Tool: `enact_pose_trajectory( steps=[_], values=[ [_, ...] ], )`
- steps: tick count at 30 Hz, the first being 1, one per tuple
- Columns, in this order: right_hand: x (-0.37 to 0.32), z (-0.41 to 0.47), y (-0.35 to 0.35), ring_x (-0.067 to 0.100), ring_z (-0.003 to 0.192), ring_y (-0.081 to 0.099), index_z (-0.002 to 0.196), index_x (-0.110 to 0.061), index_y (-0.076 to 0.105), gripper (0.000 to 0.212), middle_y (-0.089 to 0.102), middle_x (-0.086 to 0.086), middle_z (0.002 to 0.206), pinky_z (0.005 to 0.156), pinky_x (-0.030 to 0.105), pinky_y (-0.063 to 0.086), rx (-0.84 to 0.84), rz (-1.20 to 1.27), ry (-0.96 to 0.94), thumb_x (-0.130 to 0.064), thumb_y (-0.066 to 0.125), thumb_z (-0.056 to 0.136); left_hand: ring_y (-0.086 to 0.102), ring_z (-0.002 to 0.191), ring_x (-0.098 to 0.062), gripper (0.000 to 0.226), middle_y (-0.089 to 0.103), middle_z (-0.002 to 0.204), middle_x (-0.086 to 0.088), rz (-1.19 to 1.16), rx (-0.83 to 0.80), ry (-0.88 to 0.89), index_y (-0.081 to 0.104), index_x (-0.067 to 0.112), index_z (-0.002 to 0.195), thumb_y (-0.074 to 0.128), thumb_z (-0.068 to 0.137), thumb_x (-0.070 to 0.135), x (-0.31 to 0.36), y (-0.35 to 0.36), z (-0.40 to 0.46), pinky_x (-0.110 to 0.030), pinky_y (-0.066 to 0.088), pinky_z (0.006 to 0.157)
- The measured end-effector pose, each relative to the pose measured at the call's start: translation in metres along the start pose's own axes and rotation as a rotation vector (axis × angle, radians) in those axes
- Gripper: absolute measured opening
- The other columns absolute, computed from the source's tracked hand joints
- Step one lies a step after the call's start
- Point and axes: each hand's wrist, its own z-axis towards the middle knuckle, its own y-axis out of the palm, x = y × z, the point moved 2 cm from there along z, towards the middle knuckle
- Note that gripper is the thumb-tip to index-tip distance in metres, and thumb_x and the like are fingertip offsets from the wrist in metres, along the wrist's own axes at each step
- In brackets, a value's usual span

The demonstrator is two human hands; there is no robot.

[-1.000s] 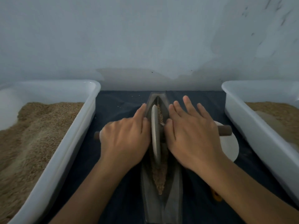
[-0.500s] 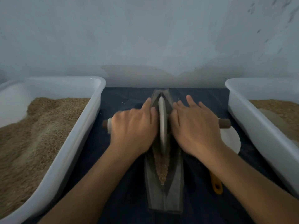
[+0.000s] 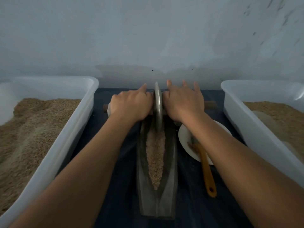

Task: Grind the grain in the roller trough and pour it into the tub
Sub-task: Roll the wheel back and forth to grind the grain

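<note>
A narrow grey roller trough (image 3: 171, 163) lies lengthwise on the dark cloth, with a strip of crushed tan grain (image 3: 155, 153) along its groove. The metal roller wheel (image 3: 158, 104) stands at the trough's far end. My left hand (image 3: 130, 106) curls over the left side of the wheel's wooden axle handle, index finger pointing forward. My right hand (image 3: 183, 104) presses flat on the right side, fingers straight; the handle's right end (image 3: 210, 105) sticks out past it. White tubs holding grain stand on the left (image 3: 65, 145) and on the right (image 3: 256, 129).
A white plate (image 3: 185, 137) lies right of the trough, under my right forearm, with an orange-handled utensil (image 3: 208, 173) resting on it. The wall rises just behind the trough's far end. Dark cloth covers the table between the tubs.
Both hands have pushed the wheel away from me, from the trough's middle to its far end. More of the grain strip, the plate and the utensil now show.
</note>
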Motion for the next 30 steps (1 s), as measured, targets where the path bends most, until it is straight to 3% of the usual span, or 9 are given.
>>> enact_pose_trajectory(
  steps=[4, 6, 9, 12, 15, 18, 21, 27, 30],
  values=[
    [0.004, -0.020, 0.004, 0.029, 0.157, 0.013, 0.161, -0.019, 0.025, 0.062, 0.039, 0.003, 0.162, 0.125, 0.053, 0.006, -0.055, 0.027, -0.020, -0.039, 0.008, 0.106, 0.063, 0.110, -0.036, 0.053, 0.066, 0.130, -0.012, 0.141, 0.074, 0.041, 0.036, 0.027, 0.153, 0.018, 0.104, 0.039, 0.005, -0.003, -0.017, -0.045, 0.032, 0.078],
    [0.002, -0.056, 0.001, 0.024, 0.157, 0.014, 0.161, -0.018, 0.027, 0.063, 0.041, 0.000, 0.161, 0.126, 0.050, 0.008, -0.035, 0.078, -0.061, -0.040, 0.004, 0.106, 0.066, 0.101, -0.033, 0.053, 0.065, 0.135, -0.006, 0.236, 0.072, 0.134, 0.036, 0.020, 0.152, 0.017, 0.105, 0.037, 0.004, -0.002, -0.047, -0.048, 0.041, 0.087],
    [-0.004, -0.114, -0.007, 0.020, 0.154, 0.024, 0.155, -0.020, 0.040, 0.064, 0.050, -0.004, 0.154, 0.125, 0.049, 0.018, 0.106, 0.082, -0.157, -0.042, 0.005, 0.106, 0.058, 0.128, -0.024, 0.055, 0.047, 0.156, 0.000, 0.168, 0.043, 0.217, 0.041, 0.025, 0.146, 0.012, 0.103, 0.044, -0.007, -0.001, -0.100, -0.056, 0.030, 0.117],
    [-0.010, -0.144, -0.013, 0.024, 0.151, 0.032, 0.151, -0.015, 0.046, 0.061, 0.057, -0.002, 0.148, 0.122, 0.050, 0.027, 0.205, 0.076, -0.209, -0.041, 0.013, 0.107, 0.030, 0.150, -0.012, 0.068, 0.030, 0.165, 0.009, 0.011, -0.019, 0.170, 0.024, 0.032, 0.160, 0.000, 0.100, 0.053, -0.018, -0.004, -0.132, -0.054, 0.020, 0.124],
    [-0.010, -0.130, -0.012, 0.025, 0.151, 0.032, 0.150, -0.016, 0.048, 0.063, 0.058, -0.001, 0.147, 0.124, 0.049, 0.023, 0.161, 0.054, -0.186, -0.041, 0.011, 0.106, 0.041, 0.145, -0.016, 0.062, 0.036, 0.162, 0.009, -0.028, 0.002, 0.148, 0.040, 0.035, 0.150, 0.003, 0.103, 0.051, -0.014, -0.006, -0.122, -0.056, 0.028, 0.118],
    [-0.009, -0.084, -0.009, 0.023, 0.151, 0.031, 0.143, -0.020, 0.055, 0.065, 0.062, 0.003, 0.142, 0.123, 0.048, 0.023, 0.065, 0.014, -0.155, -0.041, 0.008, 0.105, 0.063, 0.119, -0.034, 0.048, 0.056, 0.146, -0.001, -0.016, 0.014, 0.081, 0.043, 0.030, 0.145, 0.019, 0.107, 0.044, -0.007, -0.003, -0.077, -0.055, 0.045, 0.095],
    [-0.009, -0.032, -0.009, 0.029, 0.149, 0.034, 0.141, -0.020, 0.058, 0.063, 0.061, 0.009, 0.142, 0.118, 0.049, 0.027, 0.036, -0.005, -0.120, -0.043, 0.011, 0.106, 0.059, 0.117, -0.038, 0.048, 0.060, 0.139, -0.003, -0.057, -0.034, -0.047, 0.041, 0.037, 0.149, 0.024, 0.105, 0.042, -0.009, 0.006, -0.025, -0.046, 0.033, 0.081],
    [-0.008, -0.031, -0.005, 0.026, 0.155, 0.019, 0.160, -0.020, 0.031, 0.060, 0.040, 0.002, 0.161, 0.124, 0.048, 0.020, 0.049, -0.002, -0.105, -0.042, 0.012, 0.107, 0.060, 0.083, -0.033, 0.031, 0.066, 0.094, -0.002, -0.068, 0.081, -0.061, 0.050, 0.029, 0.101, 0.020, 0.103, 0.037, -0.002, 0.003, -0.037, -0.048, 0.042, 0.081],
    [-0.005, -0.086, -0.006, 0.020, 0.156, 0.016, 0.160, -0.018, 0.029, 0.063, 0.035, 0.000, 0.164, 0.125, 0.044, 0.020, 0.057, 0.078, -0.149, -0.043, 0.007, 0.106, 0.069, 0.087, -0.029, 0.046, 0.071, 0.095, -0.001, 0.007, 0.190, 0.057, 0.058, 0.026, 0.118, 0.016, 0.104, 0.039, 0.000, 0.001, -0.087, -0.058, 0.047, 0.097]
  ],
)
